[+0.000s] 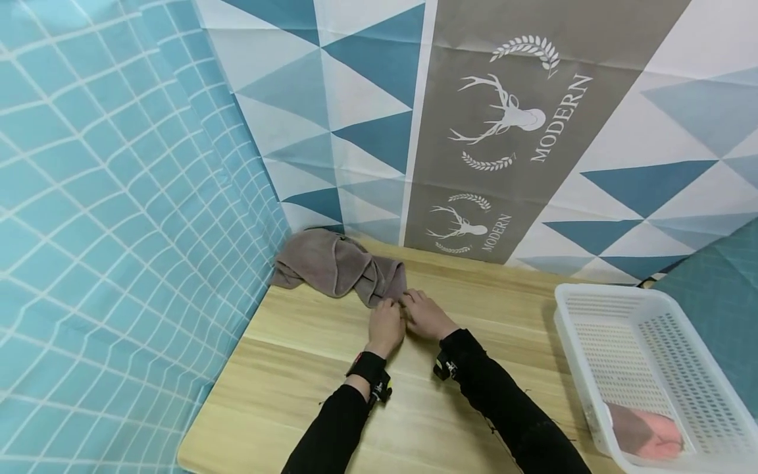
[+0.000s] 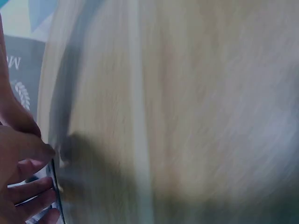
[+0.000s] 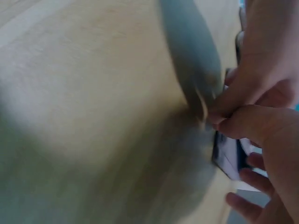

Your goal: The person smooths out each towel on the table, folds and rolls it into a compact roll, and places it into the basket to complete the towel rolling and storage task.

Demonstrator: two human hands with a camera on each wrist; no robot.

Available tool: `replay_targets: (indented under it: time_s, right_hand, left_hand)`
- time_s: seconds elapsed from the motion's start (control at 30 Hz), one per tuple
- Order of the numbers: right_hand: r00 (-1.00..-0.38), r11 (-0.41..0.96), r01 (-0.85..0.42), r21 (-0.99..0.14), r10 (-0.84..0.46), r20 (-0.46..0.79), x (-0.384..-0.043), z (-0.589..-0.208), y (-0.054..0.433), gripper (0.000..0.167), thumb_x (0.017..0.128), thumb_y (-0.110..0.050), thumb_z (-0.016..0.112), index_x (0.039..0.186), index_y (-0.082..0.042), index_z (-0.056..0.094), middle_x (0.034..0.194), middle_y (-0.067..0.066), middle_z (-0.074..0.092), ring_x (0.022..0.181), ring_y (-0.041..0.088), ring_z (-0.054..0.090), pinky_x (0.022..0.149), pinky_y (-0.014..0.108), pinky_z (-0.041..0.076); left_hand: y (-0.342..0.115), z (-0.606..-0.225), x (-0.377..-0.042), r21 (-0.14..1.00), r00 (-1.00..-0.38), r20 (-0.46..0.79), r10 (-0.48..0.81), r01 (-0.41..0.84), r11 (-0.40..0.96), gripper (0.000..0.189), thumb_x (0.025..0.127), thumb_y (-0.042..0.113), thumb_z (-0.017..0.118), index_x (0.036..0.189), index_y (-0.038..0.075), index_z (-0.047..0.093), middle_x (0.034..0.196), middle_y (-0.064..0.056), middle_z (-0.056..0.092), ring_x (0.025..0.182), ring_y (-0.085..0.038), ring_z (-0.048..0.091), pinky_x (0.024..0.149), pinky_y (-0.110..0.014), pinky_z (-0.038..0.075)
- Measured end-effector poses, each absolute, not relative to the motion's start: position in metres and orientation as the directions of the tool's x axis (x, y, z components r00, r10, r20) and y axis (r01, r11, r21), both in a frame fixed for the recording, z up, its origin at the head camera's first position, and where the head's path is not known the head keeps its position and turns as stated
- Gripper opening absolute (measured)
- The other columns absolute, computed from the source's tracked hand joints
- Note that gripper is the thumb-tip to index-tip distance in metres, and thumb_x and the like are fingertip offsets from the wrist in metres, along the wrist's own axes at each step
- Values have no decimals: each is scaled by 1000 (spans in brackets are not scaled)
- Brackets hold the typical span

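A grey-brown towel (image 1: 322, 263) lies rumpled at the back left of the wooden table, against the patterned wall. Both hands meet at its near right corner. My left hand (image 1: 386, 327) pinches the towel's edge from the front, fingers bent. Right beside it, my right hand (image 1: 428, 316) reaches in from the right and grips the same corner with thumb and fingers. In the right wrist view the two hands nearly touch at the fingertips (image 3: 219, 122); the cloth between them is mostly hidden and blurred.
A white perforated plastic basket (image 1: 567, 349) stands at the table's right side, with a folded pink cloth (image 1: 648, 433) inside. A blue tiled-pattern sheet (image 1: 118, 263) hangs along the left edge, and a deer-print sheet (image 1: 468, 184) backs the wooden table (image 1: 284, 368).
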State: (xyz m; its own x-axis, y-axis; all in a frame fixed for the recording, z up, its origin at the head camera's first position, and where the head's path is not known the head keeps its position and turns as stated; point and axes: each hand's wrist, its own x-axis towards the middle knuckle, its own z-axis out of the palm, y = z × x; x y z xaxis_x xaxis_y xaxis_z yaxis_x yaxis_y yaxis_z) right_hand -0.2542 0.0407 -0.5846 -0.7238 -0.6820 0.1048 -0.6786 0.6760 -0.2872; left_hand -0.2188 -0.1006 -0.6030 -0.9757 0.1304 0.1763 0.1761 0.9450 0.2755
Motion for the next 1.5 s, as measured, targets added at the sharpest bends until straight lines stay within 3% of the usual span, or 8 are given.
replay_targets:
  time_s: [0.17,0.3,0.5,0.7,0.97,1.13,1.37,1.5]
  right_hand:
    - [-737,699,-675,-238,-657,160,-254,-603,52,40,96,-11,63,132,5,58,135,23,56,125,39,51,102,50,45]
    - [-744,716,-665,-213,-612,268,-252,-616,62,22,93,-7,67,113,1,69,113,16,66,102,33,60,89,44,51]
    - [-728,728,-662,-176,-570,381,-243,-620,72,5,86,-2,71,90,-5,70,88,8,64,81,25,57,73,38,50]
    - [-726,721,-671,-171,-594,346,-236,-622,82,6,85,-2,71,88,-8,70,86,5,62,80,22,55,73,34,48]
    - [-797,781,-593,-195,-534,283,-221,-614,121,13,79,3,70,83,-9,66,86,7,61,79,25,54,67,35,47]
    - [-868,867,-477,-146,-439,232,-224,-609,153,17,74,5,72,76,-9,63,81,8,61,76,27,54,64,37,48]
    - [-930,944,-311,-110,-279,238,-226,-601,184,10,78,8,70,77,-1,70,81,17,63,75,35,58,61,45,53]
    - [-933,960,-263,-94,-228,279,-224,-599,189,8,81,9,67,78,3,71,80,19,64,74,38,59,58,48,53]
  left_hand:
    - [-85,-600,-209,266,-956,219,197,253,930,20,89,11,69,107,4,70,97,-10,65,92,-27,63,80,-39,54]
    - [-82,-595,-209,292,-947,184,264,309,905,19,90,11,69,107,4,65,96,-10,64,90,-26,63,77,-35,54]
    - [-91,-594,-218,310,-956,96,278,294,904,37,92,9,68,125,1,55,115,-17,58,95,-28,64,75,-35,55]
    - [-103,-603,-219,145,-967,141,212,232,962,46,92,16,70,134,6,54,128,-16,53,79,-25,66,59,-33,54]
    - [-120,-602,-219,-59,-964,171,202,195,979,46,96,18,66,140,14,51,134,-18,49,76,-24,64,59,-32,53]
    - [-139,-598,-227,-51,-979,175,102,95,994,51,96,16,66,143,9,47,136,-19,49,71,-24,62,57,-33,53]
    - [-174,-598,-230,39,-991,134,-15,-10,999,35,95,18,65,124,2,55,122,-20,52,71,-30,62,56,-40,54]
    - [-193,-597,-228,110,-997,56,-48,-41,993,51,92,22,68,134,2,49,134,-21,47,79,-35,63,60,-46,55]
